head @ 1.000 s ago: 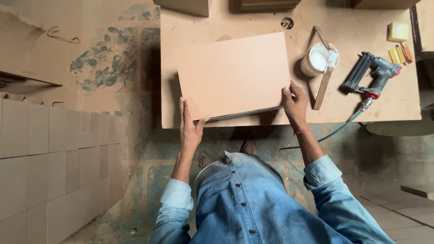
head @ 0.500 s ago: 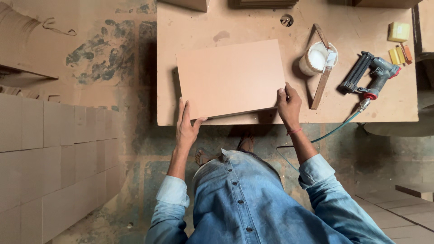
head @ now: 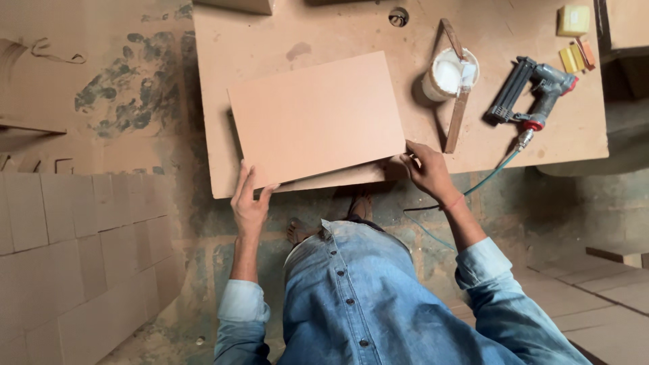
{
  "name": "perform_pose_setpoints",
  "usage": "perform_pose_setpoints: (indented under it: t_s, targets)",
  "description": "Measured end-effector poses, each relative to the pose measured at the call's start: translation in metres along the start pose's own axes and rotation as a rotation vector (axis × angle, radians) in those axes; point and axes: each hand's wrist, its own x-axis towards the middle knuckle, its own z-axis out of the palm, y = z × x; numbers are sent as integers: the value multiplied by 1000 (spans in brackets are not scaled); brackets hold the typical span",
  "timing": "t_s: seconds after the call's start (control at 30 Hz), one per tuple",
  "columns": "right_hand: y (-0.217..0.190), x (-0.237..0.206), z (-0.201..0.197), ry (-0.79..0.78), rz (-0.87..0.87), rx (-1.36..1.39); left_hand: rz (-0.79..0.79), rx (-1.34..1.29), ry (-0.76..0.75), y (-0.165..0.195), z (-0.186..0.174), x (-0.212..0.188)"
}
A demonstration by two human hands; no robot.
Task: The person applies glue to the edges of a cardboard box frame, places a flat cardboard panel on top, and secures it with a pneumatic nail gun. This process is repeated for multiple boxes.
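Both hands grip a brown board (head: 316,118) at the workbench's (head: 541,145) near edge: left hand (head: 250,203) at its left corner, right hand (head: 426,169) at its right. Yellow packets (head: 573,20) lie at the far right corner.

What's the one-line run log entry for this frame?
left hand: grips board's near-left corner | right hand: grips near-right corner | board: flat on worktable | glue tub, nail gun: right, untouched

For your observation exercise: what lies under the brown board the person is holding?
Under the brown board a second board's edge shows, lying on the worktable. The rest beneath is covered.
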Motion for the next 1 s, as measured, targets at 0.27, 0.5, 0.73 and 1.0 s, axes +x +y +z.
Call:
perform_pose_setpoints:
  t_s: [0.27, 0.5, 0.73, 1.0]
  targets:
    - [10, 3, 1, 41, -33, -25, -6, -2, -2, -4, 3, -1]
    - [24, 8, -7, -74, -39, -13, -33, 9, 33, -3, 3, 0]
    - [140, 9, -76, 442, 87, -271, -22, -14, 17, 3, 3, 4]
    - [200, 48, -151, 569, 598, -357, -25, 25, 11, 2, 3, 6]
